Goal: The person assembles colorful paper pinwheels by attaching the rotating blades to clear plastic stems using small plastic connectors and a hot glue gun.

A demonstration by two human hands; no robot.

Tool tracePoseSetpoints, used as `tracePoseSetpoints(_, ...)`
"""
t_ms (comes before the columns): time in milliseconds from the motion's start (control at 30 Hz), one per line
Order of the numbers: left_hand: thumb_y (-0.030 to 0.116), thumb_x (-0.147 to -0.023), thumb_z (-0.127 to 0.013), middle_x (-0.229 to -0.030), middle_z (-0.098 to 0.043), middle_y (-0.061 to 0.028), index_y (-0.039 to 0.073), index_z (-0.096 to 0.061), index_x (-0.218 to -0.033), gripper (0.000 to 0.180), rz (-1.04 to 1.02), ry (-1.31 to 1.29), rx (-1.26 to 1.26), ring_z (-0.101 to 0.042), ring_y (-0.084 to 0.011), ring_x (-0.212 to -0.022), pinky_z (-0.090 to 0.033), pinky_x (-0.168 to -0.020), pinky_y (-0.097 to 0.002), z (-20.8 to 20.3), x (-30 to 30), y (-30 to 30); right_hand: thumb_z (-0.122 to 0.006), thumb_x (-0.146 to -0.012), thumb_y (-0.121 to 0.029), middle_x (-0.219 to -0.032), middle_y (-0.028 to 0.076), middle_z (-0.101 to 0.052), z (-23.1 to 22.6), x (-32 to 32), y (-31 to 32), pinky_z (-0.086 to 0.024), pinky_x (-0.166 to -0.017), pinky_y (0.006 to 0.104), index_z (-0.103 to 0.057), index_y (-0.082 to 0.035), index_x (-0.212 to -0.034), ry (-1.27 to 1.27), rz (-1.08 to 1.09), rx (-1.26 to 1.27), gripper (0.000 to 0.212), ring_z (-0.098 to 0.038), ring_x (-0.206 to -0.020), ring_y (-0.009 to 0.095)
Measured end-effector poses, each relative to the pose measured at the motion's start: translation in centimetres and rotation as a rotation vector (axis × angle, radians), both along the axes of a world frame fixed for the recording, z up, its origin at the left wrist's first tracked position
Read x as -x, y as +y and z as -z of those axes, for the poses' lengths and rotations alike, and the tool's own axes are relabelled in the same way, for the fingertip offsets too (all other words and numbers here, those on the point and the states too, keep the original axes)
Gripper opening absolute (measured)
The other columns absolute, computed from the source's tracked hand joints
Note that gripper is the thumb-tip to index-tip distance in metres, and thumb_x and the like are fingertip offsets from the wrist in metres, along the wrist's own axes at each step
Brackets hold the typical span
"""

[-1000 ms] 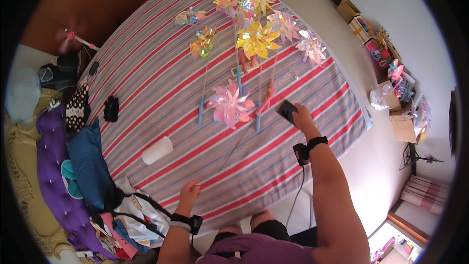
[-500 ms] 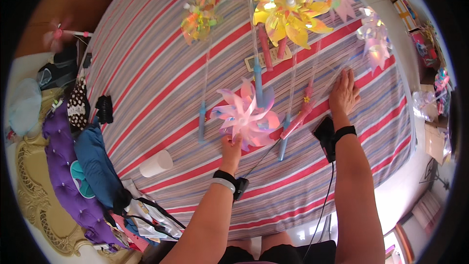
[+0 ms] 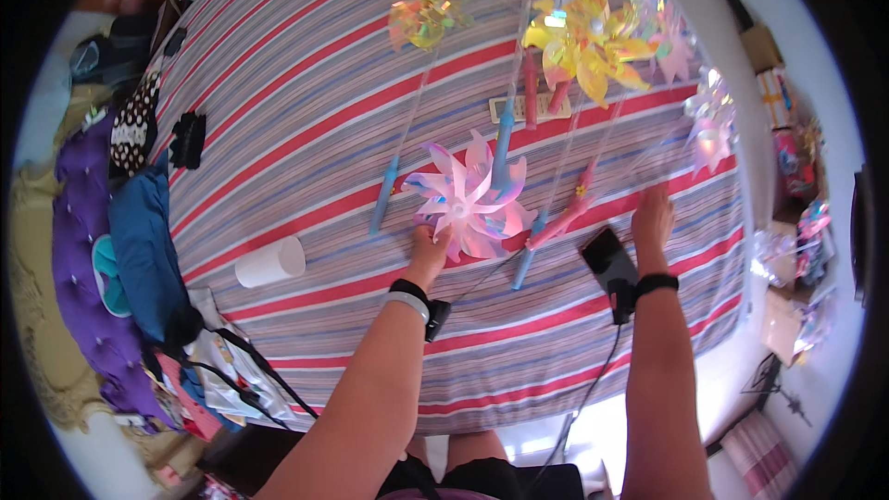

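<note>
A pale pink iridescent pinwheel (image 3: 460, 208) faces up at the middle of the striped bed. My left hand (image 3: 429, 250) pinches its lower-left petals; the fingertips are partly behind them. To the right, my right hand (image 3: 654, 222) is low over the sheet, its fingers blurred. Near it runs the clear stick of a pink-and-silver pinwheel (image 3: 709, 141); whether the fingers touch that stick I cannot tell. A pink handle (image 3: 567, 218) and a blue handle (image 3: 526, 259) lie between my hands. Beyond them is a large yellow pinwheel (image 3: 594, 44).
A black phone (image 3: 608, 259) with a cable lies beside my right wrist. A white cylinder (image 3: 270, 262) rests on the left. Farther off are a smaller yellow pinwheel (image 3: 429, 14) and a cream remote control (image 3: 505, 109). Clothes and a purple padded headboard (image 3: 83, 213) line the left side.
My right hand has drawn nearer to me, and its fingers no longer lie stretched out flat in clear view. My left hand stays at the pink pinwheel. The whole view has shifted.
</note>
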State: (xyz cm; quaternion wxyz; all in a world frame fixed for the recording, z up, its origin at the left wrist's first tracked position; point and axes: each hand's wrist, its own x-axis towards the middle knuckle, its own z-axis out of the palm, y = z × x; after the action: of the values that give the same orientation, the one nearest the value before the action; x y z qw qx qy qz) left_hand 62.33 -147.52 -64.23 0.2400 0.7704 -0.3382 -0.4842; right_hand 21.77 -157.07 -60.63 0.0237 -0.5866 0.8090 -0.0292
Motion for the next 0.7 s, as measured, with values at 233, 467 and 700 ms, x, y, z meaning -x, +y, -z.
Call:
tracePoseSetpoints(233, 0.016, -0.084, -0.054, -0.081, -0.060, -0.0223, 0.002, -0.049, -0.092, 0.017, 0.069, -0.293, 0.096, -0.060, -0.0387, -0.078, -0.047, -0.062, -0.0438, -11.5, -3.7, 8.0, -0.050, -0.088, -0.005, -0.063, 0.000, -0.055, -13.2, -7.4, 19.0, -0.040, -0.045, 0.0204, -0.057, -0.004, -0.114, -1.164, 0.165, -0.111, 0.027, -0.053, -0.055, 0.006)
tracePoseSetpoints(467, 0.012, -0.084, -0.058, -0.073, -0.060, -0.0150, 0.003, -0.046, -0.092, 0.017, -0.177, -0.095, 0.290, -0.062, -0.0266, -0.057, -0.049, -0.054, -0.0348, -30.3, -10.2, 20.7, -0.055, -0.089, -0.012, -0.061, 0.004, -0.049, -30.2, -26.8, 26.2, -0.037, -0.052, 0.0222, -0.060, -0.002, -0.109, -1.234, -0.274, -0.319, 0.022, -0.043, -0.057, 0.006)
tracePoseSetpoints(700, 0.010, -0.082, -0.060, -0.076, -0.061, -0.0150, 0.003, -0.050, -0.092, 0.016, -0.152, -0.144, 0.469, -0.062, -0.0278, -0.064, -0.048, -0.056, -0.0354, -38.7, -17.8, 32.3, -0.057, -0.087, -0.013, -0.064, 0.013, -0.056, -36.7, -36.7, 34.2, -0.043, -0.055, 0.0273, -0.060, -0.004, -0.107, -1.070, -0.560, -0.341, 0.022, -0.052, -0.057, 0.013)
